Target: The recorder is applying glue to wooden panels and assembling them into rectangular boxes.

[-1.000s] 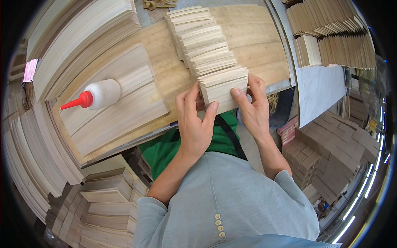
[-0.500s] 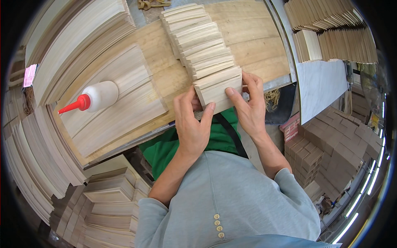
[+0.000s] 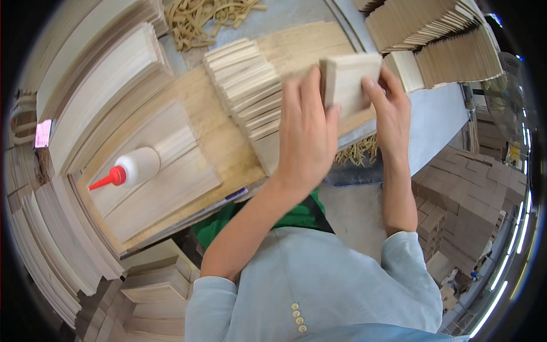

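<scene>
Between my two hands, raised over the right part of the wooden worktop, is a short pale wooden board [image 3: 353, 77]. Whether it is one thick piece or several thin ones together, I cannot tell. My left hand [image 3: 307, 128] closes on its left side, and my right hand [image 3: 390, 105] grips the right side with the thumb on the near face. Just left of my left hand, a row of overlapping short wooden boards [image 3: 242, 82] leans across the worktop [image 3: 228, 145]. A white squeeze bottle [image 3: 139, 165] with a red nozzle lies on flat wooden panels [image 3: 188, 171] at the left.
Long wooden strips [image 3: 108, 85] are stacked along the left. Tan rubber bands [image 3: 199, 20] lie beyond the worktop; more bands [image 3: 359, 153] sit in a dark tray below its near edge. Rows of upright boards [image 3: 456, 60] stand at the far right, above brown stacked blocks [image 3: 461, 182].
Both hands have lifted the wooden board off the near end of the row and carried it right and away from me. My view has shifted, showing more rubber bands at the far side.
</scene>
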`<state>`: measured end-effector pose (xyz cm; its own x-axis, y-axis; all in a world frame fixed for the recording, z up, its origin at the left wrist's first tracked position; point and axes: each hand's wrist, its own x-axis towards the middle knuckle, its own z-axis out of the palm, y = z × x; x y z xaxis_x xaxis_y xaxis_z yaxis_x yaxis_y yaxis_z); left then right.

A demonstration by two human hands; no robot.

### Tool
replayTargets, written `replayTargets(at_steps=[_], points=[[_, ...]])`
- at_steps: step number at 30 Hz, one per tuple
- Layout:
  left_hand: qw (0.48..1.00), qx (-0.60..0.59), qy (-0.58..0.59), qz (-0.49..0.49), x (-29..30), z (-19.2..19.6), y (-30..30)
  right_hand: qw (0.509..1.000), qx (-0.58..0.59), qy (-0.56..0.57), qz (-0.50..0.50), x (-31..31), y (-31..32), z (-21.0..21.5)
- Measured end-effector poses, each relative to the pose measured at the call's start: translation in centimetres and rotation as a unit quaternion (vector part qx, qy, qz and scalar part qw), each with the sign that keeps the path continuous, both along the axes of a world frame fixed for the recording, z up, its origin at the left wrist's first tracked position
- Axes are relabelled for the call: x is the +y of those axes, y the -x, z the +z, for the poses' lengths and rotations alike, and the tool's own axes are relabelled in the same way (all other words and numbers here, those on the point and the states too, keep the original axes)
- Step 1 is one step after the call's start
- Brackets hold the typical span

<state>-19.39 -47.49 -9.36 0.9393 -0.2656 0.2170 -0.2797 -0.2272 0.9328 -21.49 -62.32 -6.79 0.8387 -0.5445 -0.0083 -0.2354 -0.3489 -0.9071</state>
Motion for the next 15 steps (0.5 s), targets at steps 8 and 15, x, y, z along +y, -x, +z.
replayTargets(at_steps=[8, 15], points=[[0.972, 0.233, 0.002, 0.03, -5.0, -4.8, -12.0, 0.988, 0.062, 0.106, 0.091, -4.6, -12.8, -5.6], [0.938, 0.339, -0.068, 0.028, -5.6, -4.9, -14.9, 0.974, 0.137, 0.154, 0.098, -5.1, -16.1, -8.3]])
